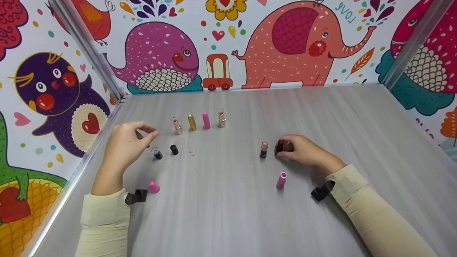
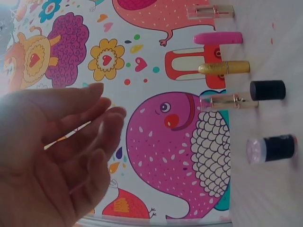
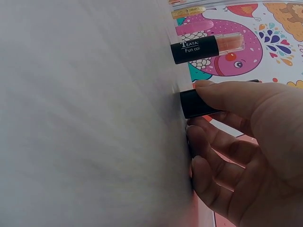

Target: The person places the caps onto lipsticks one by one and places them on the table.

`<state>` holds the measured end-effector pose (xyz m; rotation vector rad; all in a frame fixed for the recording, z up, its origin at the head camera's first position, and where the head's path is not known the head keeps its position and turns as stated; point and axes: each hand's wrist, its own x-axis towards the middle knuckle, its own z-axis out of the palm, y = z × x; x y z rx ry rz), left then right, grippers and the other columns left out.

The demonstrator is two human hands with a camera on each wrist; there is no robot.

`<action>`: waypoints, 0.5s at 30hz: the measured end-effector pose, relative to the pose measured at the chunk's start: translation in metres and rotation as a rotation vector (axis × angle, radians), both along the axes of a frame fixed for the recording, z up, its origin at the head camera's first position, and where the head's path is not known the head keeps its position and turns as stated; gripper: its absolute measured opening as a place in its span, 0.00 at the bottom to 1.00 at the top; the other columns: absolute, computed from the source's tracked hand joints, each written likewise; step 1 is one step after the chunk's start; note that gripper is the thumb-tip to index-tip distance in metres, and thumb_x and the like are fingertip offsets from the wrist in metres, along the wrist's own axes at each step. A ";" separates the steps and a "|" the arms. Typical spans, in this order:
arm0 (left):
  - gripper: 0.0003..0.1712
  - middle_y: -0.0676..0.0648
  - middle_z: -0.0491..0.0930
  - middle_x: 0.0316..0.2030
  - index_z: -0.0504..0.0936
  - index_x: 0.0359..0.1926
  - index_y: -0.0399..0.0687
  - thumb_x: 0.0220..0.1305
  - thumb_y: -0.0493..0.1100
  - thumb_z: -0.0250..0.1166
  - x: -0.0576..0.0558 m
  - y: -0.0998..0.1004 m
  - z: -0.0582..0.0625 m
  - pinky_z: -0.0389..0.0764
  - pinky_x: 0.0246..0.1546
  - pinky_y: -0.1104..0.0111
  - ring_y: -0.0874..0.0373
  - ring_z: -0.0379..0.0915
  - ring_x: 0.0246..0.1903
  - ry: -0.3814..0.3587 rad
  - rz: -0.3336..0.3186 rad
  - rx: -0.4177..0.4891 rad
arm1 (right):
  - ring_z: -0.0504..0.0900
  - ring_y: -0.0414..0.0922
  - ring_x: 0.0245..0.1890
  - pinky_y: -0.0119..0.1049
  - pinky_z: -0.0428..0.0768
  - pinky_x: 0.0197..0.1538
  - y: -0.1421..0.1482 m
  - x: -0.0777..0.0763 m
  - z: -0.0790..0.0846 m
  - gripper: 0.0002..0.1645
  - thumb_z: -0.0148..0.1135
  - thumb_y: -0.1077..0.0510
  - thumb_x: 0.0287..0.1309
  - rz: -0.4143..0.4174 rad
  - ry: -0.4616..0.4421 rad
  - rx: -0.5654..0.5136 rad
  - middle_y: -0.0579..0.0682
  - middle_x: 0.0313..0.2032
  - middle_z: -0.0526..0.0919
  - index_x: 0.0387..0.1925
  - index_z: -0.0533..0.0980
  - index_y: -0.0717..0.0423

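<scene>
My right hand (image 1: 301, 150) pinches a black lipstick tube (image 3: 193, 104) between thumb and fingers, its base at the tabletop. Just left of it stands another black lipstick (image 1: 264, 150) with a clear top and a peach tint inside. An uncapped pink lipstick (image 1: 281, 180) is upright nearer the front. Over the left side, my left hand (image 1: 125, 144) is raised with loosely bent fingers and nothing between them. Close to its fingertips are a black piece with a clear top (image 1: 157, 153) and a plain black cap (image 1: 174, 149). A pink cap (image 1: 154, 187) lies near the left wrist.
Toward the back, a row holds a rose-gold lipstick (image 1: 177, 126), a gold tube (image 1: 192, 122), a pink tube (image 1: 206, 120) and a clear-capped rose-gold lipstick (image 1: 221, 118). Small reddish crumbs (image 1: 191, 153) dot the grey table (image 1: 214, 214). Printed panels (image 1: 232, 43) wall the back and sides.
</scene>
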<state>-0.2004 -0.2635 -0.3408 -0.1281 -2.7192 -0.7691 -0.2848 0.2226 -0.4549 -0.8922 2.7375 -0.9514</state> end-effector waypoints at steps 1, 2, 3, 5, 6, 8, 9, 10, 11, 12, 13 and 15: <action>0.10 0.42 0.90 0.34 0.92 0.45 0.41 0.71 0.44 0.72 0.000 -0.002 0.000 0.75 0.26 0.65 0.54 0.82 0.27 -0.010 0.005 0.000 | 0.79 0.43 0.37 0.42 0.79 0.42 0.000 0.000 0.000 0.13 0.74 0.60 0.65 0.001 -0.002 -0.001 0.48 0.37 0.84 0.49 0.83 0.59; 0.11 0.41 0.90 0.34 0.91 0.46 0.41 0.71 0.44 0.72 0.000 -0.005 -0.001 0.75 0.26 0.65 0.54 0.82 0.27 -0.020 0.011 0.000 | 0.79 0.43 0.37 0.42 0.79 0.42 0.000 0.000 0.000 0.13 0.74 0.60 0.65 0.001 -0.001 -0.001 0.49 0.38 0.84 0.49 0.83 0.59; 0.11 0.41 0.90 0.34 0.91 0.46 0.40 0.72 0.44 0.72 -0.001 -0.007 -0.002 0.75 0.26 0.65 0.53 0.82 0.27 -0.028 0.015 -0.001 | 0.79 0.44 0.37 0.42 0.79 0.42 0.001 0.000 0.000 0.13 0.74 0.60 0.65 0.001 0.002 -0.001 0.49 0.38 0.84 0.49 0.83 0.59; 0.12 0.40 0.89 0.35 0.91 0.47 0.39 0.72 0.44 0.71 -0.003 -0.013 -0.004 0.76 0.26 0.65 0.52 0.83 0.28 -0.049 0.021 -0.002 | 0.79 0.44 0.37 0.42 0.79 0.42 0.001 0.000 0.000 0.13 0.75 0.60 0.65 0.001 0.004 -0.003 0.49 0.38 0.84 0.48 0.83 0.58; 0.12 0.39 0.89 0.36 0.91 0.48 0.39 0.72 0.43 0.71 -0.004 -0.015 -0.006 0.76 0.26 0.65 0.52 0.83 0.29 -0.064 0.024 -0.001 | 0.79 0.44 0.37 0.42 0.78 0.42 0.001 0.000 0.000 0.13 0.75 0.60 0.65 0.001 0.007 -0.003 0.49 0.38 0.84 0.48 0.83 0.58; 0.13 0.38 0.89 0.36 0.90 0.49 0.38 0.72 0.43 0.71 -0.007 -0.021 -0.009 0.77 0.27 0.64 0.51 0.84 0.30 -0.102 0.028 0.004 | 0.79 0.44 0.37 0.43 0.78 0.42 0.002 -0.001 0.000 0.13 0.75 0.60 0.65 0.000 0.011 -0.001 0.49 0.38 0.83 0.48 0.83 0.59; 0.14 0.38 0.89 0.36 0.90 0.50 0.37 0.72 0.43 0.71 -0.009 -0.024 -0.012 0.77 0.27 0.64 0.51 0.84 0.30 -0.124 0.027 0.008 | 0.79 0.44 0.37 0.43 0.78 0.42 0.002 -0.001 0.000 0.13 0.75 0.60 0.65 0.001 0.013 0.000 0.49 0.38 0.83 0.48 0.83 0.59; 0.15 0.38 0.89 0.36 0.89 0.51 0.37 0.72 0.44 0.70 -0.010 -0.027 -0.014 0.78 0.28 0.64 0.50 0.85 0.30 -0.146 0.027 0.011 | 0.79 0.44 0.38 0.43 0.78 0.42 0.002 -0.001 -0.001 0.13 0.75 0.60 0.65 0.002 0.013 0.001 0.49 0.38 0.83 0.48 0.83 0.59; 0.15 0.39 0.89 0.36 0.89 0.51 0.36 0.73 0.44 0.70 -0.011 -0.029 -0.017 0.78 0.28 0.64 0.50 0.85 0.31 -0.168 0.027 0.011 | 0.79 0.44 0.38 0.43 0.78 0.43 0.002 -0.001 -0.001 0.13 0.75 0.60 0.65 0.003 0.013 0.002 0.49 0.38 0.83 0.48 0.83 0.59; 0.16 0.39 0.89 0.36 0.89 0.52 0.36 0.73 0.44 0.70 -0.013 -0.032 -0.020 0.78 0.29 0.64 0.51 0.85 0.31 -0.189 0.026 0.010 | 0.79 0.44 0.38 0.43 0.78 0.43 0.002 -0.001 -0.001 0.13 0.75 0.60 0.65 0.004 0.014 0.003 0.49 0.38 0.83 0.48 0.83 0.59; 0.16 0.38 0.90 0.37 0.89 0.52 0.36 0.73 0.44 0.70 -0.014 -0.034 -0.023 0.78 0.29 0.64 0.51 0.85 0.31 -0.209 0.022 0.010 | 0.79 0.45 0.38 0.43 0.78 0.43 0.002 -0.001 -0.001 0.13 0.75 0.60 0.65 0.004 0.014 0.004 0.49 0.38 0.83 0.48 0.83 0.59; 0.17 0.37 0.90 0.41 0.88 0.53 0.35 0.72 0.45 0.70 -0.016 -0.036 -0.028 0.78 0.30 0.64 0.51 0.85 0.32 -0.243 0.010 0.002 | 0.79 0.44 0.38 0.43 0.78 0.43 0.001 -0.001 -0.001 0.13 0.75 0.60 0.65 0.005 0.015 0.001 0.49 0.38 0.83 0.48 0.83 0.59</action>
